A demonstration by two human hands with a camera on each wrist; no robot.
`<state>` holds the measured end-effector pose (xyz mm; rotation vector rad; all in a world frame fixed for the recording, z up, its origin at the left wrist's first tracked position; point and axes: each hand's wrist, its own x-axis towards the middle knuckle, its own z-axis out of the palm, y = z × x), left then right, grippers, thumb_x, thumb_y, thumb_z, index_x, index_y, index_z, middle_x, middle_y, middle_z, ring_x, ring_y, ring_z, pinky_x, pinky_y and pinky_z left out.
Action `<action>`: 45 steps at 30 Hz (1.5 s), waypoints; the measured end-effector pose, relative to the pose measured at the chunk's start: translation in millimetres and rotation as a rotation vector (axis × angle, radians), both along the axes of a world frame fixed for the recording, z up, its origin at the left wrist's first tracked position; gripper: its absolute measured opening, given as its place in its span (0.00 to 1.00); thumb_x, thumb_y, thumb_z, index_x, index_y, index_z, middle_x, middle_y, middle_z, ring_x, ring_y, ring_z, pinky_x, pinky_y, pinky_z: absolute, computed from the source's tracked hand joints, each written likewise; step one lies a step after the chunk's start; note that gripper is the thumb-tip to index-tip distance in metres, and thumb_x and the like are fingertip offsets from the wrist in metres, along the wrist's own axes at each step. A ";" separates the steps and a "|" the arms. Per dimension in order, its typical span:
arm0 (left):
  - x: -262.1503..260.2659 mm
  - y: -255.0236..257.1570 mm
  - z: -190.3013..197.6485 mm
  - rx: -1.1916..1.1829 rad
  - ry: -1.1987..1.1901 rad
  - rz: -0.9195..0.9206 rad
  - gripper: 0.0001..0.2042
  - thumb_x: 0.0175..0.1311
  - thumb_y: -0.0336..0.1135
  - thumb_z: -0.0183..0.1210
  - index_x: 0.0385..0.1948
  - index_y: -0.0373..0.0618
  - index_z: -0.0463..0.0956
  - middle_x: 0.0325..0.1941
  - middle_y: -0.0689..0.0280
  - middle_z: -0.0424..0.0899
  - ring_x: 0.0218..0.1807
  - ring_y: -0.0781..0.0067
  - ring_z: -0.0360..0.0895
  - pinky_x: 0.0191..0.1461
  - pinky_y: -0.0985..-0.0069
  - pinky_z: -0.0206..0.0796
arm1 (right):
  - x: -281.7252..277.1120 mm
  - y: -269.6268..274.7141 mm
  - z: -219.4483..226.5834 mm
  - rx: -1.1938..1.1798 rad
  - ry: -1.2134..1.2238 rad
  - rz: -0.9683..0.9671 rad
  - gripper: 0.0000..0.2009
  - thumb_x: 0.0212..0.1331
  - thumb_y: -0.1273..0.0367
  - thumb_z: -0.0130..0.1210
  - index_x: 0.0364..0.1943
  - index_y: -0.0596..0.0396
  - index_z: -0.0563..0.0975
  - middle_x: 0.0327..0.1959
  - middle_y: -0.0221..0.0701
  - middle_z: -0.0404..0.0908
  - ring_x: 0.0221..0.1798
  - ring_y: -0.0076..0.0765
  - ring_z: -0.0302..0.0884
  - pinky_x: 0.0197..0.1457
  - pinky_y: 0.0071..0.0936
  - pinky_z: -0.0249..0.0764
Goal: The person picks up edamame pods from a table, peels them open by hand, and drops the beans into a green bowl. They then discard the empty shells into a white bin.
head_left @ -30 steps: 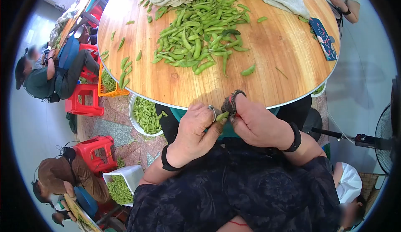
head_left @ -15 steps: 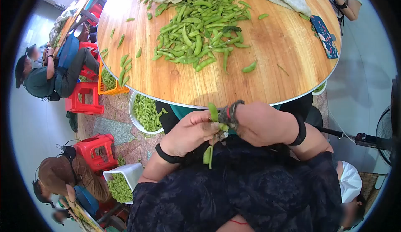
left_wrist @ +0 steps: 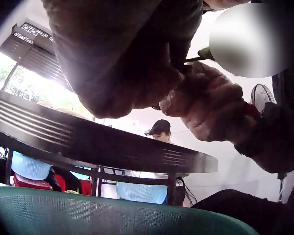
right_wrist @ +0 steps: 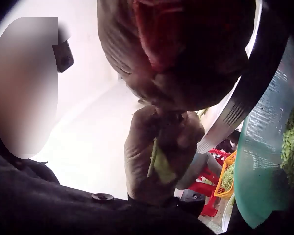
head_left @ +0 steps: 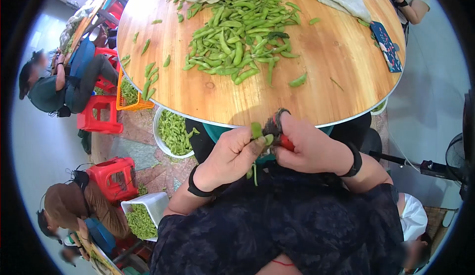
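In the head view my left hand [head_left: 227,153] pinches green edamame pods [head_left: 256,129] between thumb and fingers, and a pod with a thin stalk [head_left: 255,174] hangs below it. My right hand [head_left: 316,146] is curled round a red object [head_left: 287,143], mostly hidden in the palm, whose kind I cannot tell. A dark, dirty wrap [head_left: 272,125] covers a right-hand finger. Both hands meet just off the table's near edge, fingertips close together. In the right wrist view a pod [right_wrist: 162,165] lies against the left hand [right_wrist: 142,171].
A pile of edamame pods [head_left: 232,32] lies on the round wooden table [head_left: 321,92], beside cloths [head_left: 341,2] and a dark patterned item [head_left: 386,47]. A green basin [left_wrist: 88,215] stands below the hands. Left are a white tub [head_left: 173,134], an orange basket [head_left: 129,99] and red stools [head_left: 114,178].
The left hand first showed one pod at its fingertips, then a longer bunch hanging down; now less hangs below. The right hand has turned, revealing the red object. The view shifted slightly.
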<state>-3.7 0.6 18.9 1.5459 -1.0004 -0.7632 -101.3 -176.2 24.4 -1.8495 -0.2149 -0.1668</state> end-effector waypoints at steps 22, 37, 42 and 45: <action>3.2 6.4 -4.7 -0.042 -0.117 0.116 0.05 0.59 0.24 0.52 0.22 0.39 0.71 0.17 0.61 0.68 0.20 0.62 0.68 0.26 0.72 0.59 | 1.7 -18.2 36.2 -0.308 0.214 0.043 0.09 0.55 0.72 0.53 0.30 0.58 0.64 0.19 0.44 0.69 0.25 0.57 0.71 0.25 0.42 0.63; -3.5 -1.3 -7.0 -0.136 -0.194 0.094 0.03 0.55 0.23 0.52 0.22 0.39 0.71 0.20 0.62 0.70 0.21 0.65 0.68 0.26 0.72 0.58 | -0.8 -1.1 16.8 0.031 0.304 0.063 0.08 0.58 0.74 0.45 0.37 0.61 0.60 0.27 0.49 0.68 0.32 0.61 0.69 0.33 0.43 0.64; -1.8 -4.0 -2.4 -0.121 -0.608 0.153 0.06 0.46 0.23 0.56 0.18 0.42 0.66 0.18 0.60 0.69 0.22 0.53 0.68 0.26 0.67 0.58 | -1.2 -3.0 28.2 0.067 0.414 0.072 0.08 0.59 0.73 0.44 0.37 0.61 0.60 0.26 0.48 0.68 0.32 0.60 0.70 0.32 0.42 0.65; 2.2 -5.3 0.7 -0.166 -0.545 0.171 0.10 0.41 0.26 0.59 0.15 0.43 0.63 0.14 0.61 0.67 0.19 0.55 0.68 0.22 0.66 0.56 | -1.0 -2.8 30.9 0.089 0.500 0.081 0.07 0.59 0.73 0.44 0.36 0.60 0.60 0.25 0.48 0.68 0.31 0.60 0.70 0.31 0.41 0.65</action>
